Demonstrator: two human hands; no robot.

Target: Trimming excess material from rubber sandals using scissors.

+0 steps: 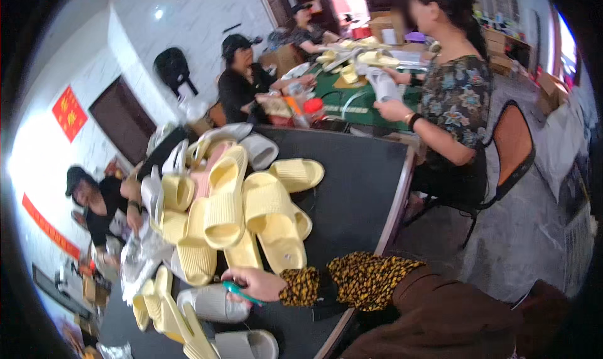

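Observation:
My right hand (256,283) reaches in from the right and is closed around a small teal tool (242,292); its working end is hidden, so I cannot tell the exact kind. Just beneath the fingertips lies a grey slide slipper (210,304). Above the hand, a heap of pale yellow slippers (224,211) covers the middle of the dark table (352,171). More yellow slippers (164,305) lean on their sides left of the grey one. A second grey slipper (248,344) rests at the lower edge. My left hand is out of the picture.
Across the table's left side, a person (103,208) handles slippers. Beyond the far edge stands a green table (361,105) with more slippers. People (242,76) work around it, one holding a grey slipper (383,85). An orange-backed chair (514,149) stands at the right.

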